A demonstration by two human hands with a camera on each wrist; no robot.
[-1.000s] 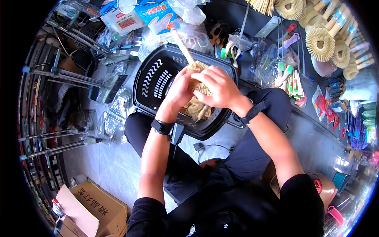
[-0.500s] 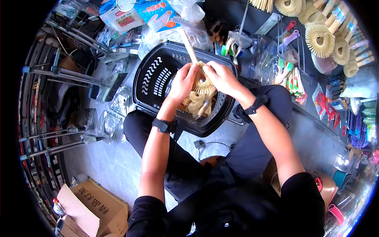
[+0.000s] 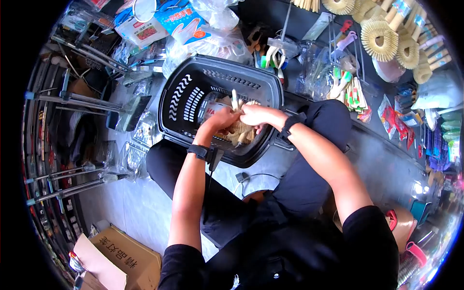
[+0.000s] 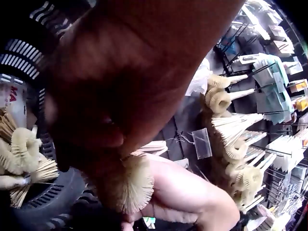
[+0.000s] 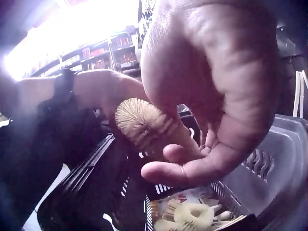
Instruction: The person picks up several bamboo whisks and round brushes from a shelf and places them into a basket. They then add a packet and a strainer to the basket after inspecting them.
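My left hand (image 3: 222, 117) and right hand (image 3: 258, 116) meet over a black basket (image 3: 166, 104) between the knees, gripping a bristle brush. Its pale handle (image 3: 235, 98) points up and away between the hands. The pale looped head of this brush (image 4: 137, 185) shows below the dark left hand in the left wrist view. In the right wrist view the bristle head (image 5: 143, 124) stands beside the right hand, whose lower fingers curl loosely beneath; its thumb side is hidden. More bristle brushes (image 5: 192, 215) lie in the basket under the hands.
A printed packet (image 3: 211, 108) lies in the basket. Bristle brushes (image 3: 380, 38) hang at the upper right, near green-and-white brushes (image 3: 340, 82). Plastic bags (image 3: 217, 46) lie beyond the basket. An opened cardboard box (image 3: 123, 256) stands at lower left, long metal poles (image 3: 92, 99) at left.
Both hands came down and closer together with the brush, which was above the basket's far rim. Its handle now looks shorter and more upright. The view has shifted slightly.
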